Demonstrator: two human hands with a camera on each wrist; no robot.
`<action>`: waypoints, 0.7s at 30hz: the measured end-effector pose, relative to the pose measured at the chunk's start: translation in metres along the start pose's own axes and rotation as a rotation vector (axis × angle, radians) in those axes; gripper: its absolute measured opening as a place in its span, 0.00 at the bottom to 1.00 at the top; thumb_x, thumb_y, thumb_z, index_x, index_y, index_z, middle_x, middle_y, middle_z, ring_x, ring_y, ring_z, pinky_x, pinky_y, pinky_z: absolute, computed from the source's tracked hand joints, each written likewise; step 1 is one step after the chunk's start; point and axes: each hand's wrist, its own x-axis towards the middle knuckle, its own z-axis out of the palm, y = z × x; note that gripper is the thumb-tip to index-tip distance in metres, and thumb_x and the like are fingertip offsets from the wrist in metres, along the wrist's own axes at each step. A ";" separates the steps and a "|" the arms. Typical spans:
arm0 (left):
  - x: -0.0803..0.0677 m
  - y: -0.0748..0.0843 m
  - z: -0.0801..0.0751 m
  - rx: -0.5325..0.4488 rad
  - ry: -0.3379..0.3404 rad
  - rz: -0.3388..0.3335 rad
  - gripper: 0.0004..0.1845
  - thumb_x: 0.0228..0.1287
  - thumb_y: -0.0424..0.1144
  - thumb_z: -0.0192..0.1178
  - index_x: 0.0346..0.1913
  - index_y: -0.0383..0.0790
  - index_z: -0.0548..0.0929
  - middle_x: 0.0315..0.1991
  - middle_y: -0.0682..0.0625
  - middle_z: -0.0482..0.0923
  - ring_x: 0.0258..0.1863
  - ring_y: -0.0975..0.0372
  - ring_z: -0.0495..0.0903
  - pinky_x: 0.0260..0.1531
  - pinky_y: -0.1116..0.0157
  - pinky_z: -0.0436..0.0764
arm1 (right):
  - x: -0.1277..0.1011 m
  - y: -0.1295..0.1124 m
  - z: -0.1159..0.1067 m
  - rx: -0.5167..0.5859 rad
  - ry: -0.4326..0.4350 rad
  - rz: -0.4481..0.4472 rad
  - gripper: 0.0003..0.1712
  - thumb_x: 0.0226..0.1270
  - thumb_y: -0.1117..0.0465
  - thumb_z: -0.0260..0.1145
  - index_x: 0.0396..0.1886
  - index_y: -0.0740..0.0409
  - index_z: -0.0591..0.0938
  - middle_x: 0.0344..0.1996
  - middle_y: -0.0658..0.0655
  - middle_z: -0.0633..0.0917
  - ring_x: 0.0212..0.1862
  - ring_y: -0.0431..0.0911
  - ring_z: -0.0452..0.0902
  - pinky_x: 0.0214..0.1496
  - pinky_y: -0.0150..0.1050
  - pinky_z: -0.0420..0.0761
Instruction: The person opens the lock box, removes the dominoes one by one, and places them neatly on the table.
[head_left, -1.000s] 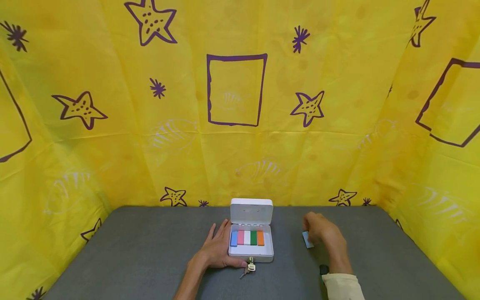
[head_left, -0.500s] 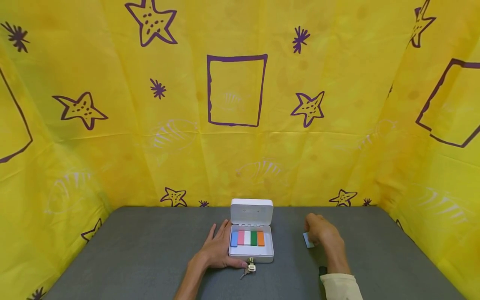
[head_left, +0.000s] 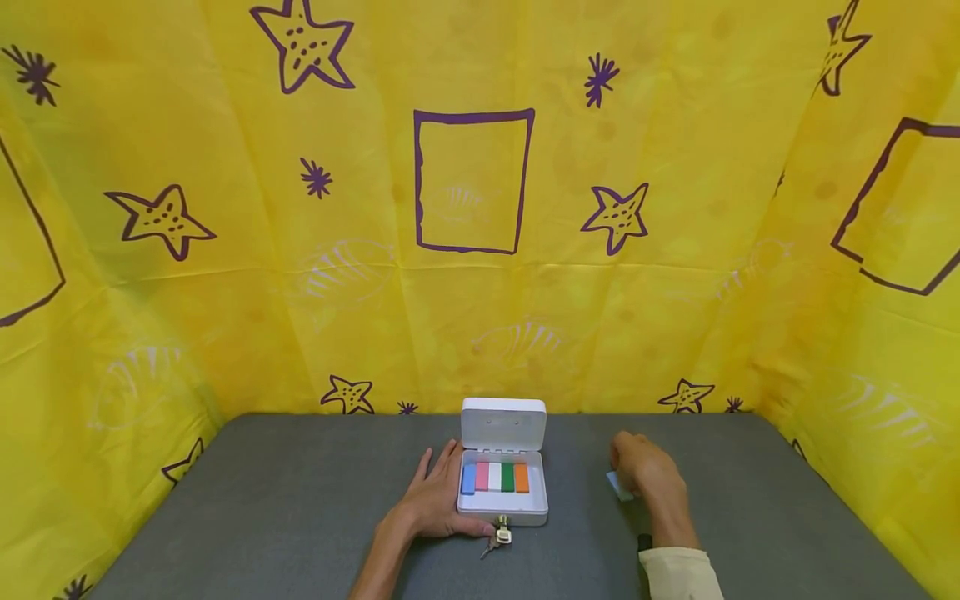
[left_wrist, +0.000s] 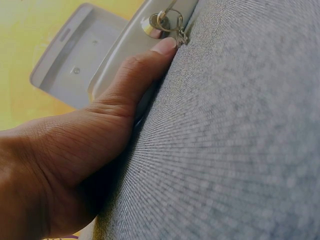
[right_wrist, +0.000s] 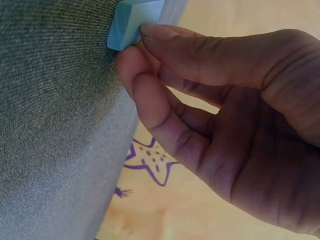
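A small white cash box (head_left: 538, 500) stands with its lid raised, a row of coloured blocks (head_left: 495, 477) lying inside: blue, pink, white, green and orange. Against its left side rests my left hand (head_left: 435, 504), fingers stretched out and thumb along the front wall. That thumb (left_wrist: 165, 46) ends beside the lock (left_wrist: 154, 26), from which keys (head_left: 492, 543) hang. To the right of the box, my right hand (head_left: 651, 468) pinches a light blue block (right_wrist: 132, 22) between thumb and curled fingers, low at the grey tabletop. Part of the block is hidden by the fingers.
The grey table (head_left: 315, 483) runs back to a yellow curtain (head_left: 480, 317) printed with purple starfish, which also closes off both sides. A dark band (head_left: 645, 543) sits at my right wrist.
The light blue block has turned slightly on the table under my right hand, which shifted a little. My left hand and the box stay where they were.
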 end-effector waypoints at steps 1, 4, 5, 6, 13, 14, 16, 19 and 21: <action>0.000 0.000 0.000 -0.001 -0.002 -0.001 0.74 0.44 0.73 0.76 0.83 0.33 0.48 0.85 0.36 0.48 0.87 0.44 0.44 0.84 0.38 0.33 | 0.000 0.000 0.000 0.009 -0.007 0.004 0.16 0.55 0.82 0.63 0.33 0.57 0.77 0.33 0.58 0.78 0.29 0.51 0.72 0.28 0.40 0.72; 0.001 -0.002 0.001 0.005 -0.004 -0.001 0.74 0.44 0.74 0.75 0.83 0.33 0.48 0.85 0.36 0.47 0.87 0.45 0.43 0.84 0.39 0.33 | -0.001 0.001 -0.001 0.024 -0.024 0.009 0.17 0.55 0.82 0.62 0.35 0.58 0.77 0.34 0.59 0.78 0.27 0.50 0.72 0.27 0.38 0.71; 0.001 -0.001 0.001 0.006 -0.006 -0.002 0.74 0.44 0.73 0.75 0.83 0.33 0.48 0.85 0.36 0.47 0.87 0.45 0.43 0.84 0.39 0.33 | -0.001 0.001 -0.001 0.026 -0.028 0.009 0.17 0.55 0.82 0.62 0.34 0.58 0.78 0.34 0.59 0.78 0.26 0.50 0.72 0.26 0.38 0.71; 0.001 -0.001 0.001 0.008 -0.007 -0.001 0.74 0.44 0.74 0.75 0.83 0.33 0.48 0.85 0.36 0.47 0.87 0.45 0.43 0.84 0.39 0.32 | -0.001 0.001 -0.002 0.030 -0.032 0.012 0.16 0.55 0.82 0.61 0.34 0.58 0.78 0.33 0.59 0.78 0.26 0.50 0.72 0.26 0.37 0.71; 0.002 -0.001 0.001 0.012 -0.007 -0.004 0.74 0.44 0.74 0.75 0.83 0.33 0.48 0.85 0.36 0.47 0.87 0.45 0.44 0.84 0.39 0.33 | 0.000 0.000 -0.004 0.040 -0.057 0.022 0.16 0.56 0.83 0.61 0.27 0.58 0.77 0.29 0.59 0.76 0.22 0.47 0.72 0.22 0.33 0.69; 0.002 -0.001 0.000 0.012 -0.008 -0.006 0.75 0.44 0.74 0.75 0.83 0.34 0.47 0.85 0.36 0.47 0.87 0.45 0.43 0.84 0.39 0.33 | 0.000 0.000 -0.004 0.040 -0.061 0.027 0.16 0.56 0.83 0.61 0.27 0.58 0.77 0.29 0.59 0.77 0.22 0.47 0.72 0.22 0.33 0.69; 0.001 0.000 0.000 0.012 -0.009 -0.005 0.75 0.44 0.74 0.75 0.83 0.34 0.47 0.85 0.36 0.47 0.87 0.45 0.43 0.84 0.39 0.33 | 0.001 0.000 -0.004 0.045 -0.067 0.038 0.16 0.55 0.84 0.61 0.27 0.59 0.77 0.29 0.59 0.77 0.22 0.47 0.71 0.21 0.33 0.69; 0.000 0.001 0.000 0.008 -0.012 -0.003 0.75 0.43 0.75 0.74 0.83 0.34 0.47 0.85 0.36 0.47 0.87 0.45 0.43 0.84 0.39 0.33 | 0.001 0.001 -0.003 0.047 -0.066 0.042 0.16 0.54 0.84 0.61 0.26 0.59 0.78 0.28 0.59 0.77 0.21 0.47 0.71 0.21 0.33 0.69; -0.001 0.002 -0.001 0.010 -0.013 -0.003 0.75 0.43 0.75 0.74 0.83 0.34 0.47 0.85 0.36 0.47 0.87 0.45 0.43 0.84 0.39 0.33 | 0.001 0.002 -0.003 0.052 -0.060 0.037 0.16 0.53 0.84 0.61 0.25 0.59 0.78 0.28 0.59 0.77 0.21 0.46 0.71 0.20 0.32 0.69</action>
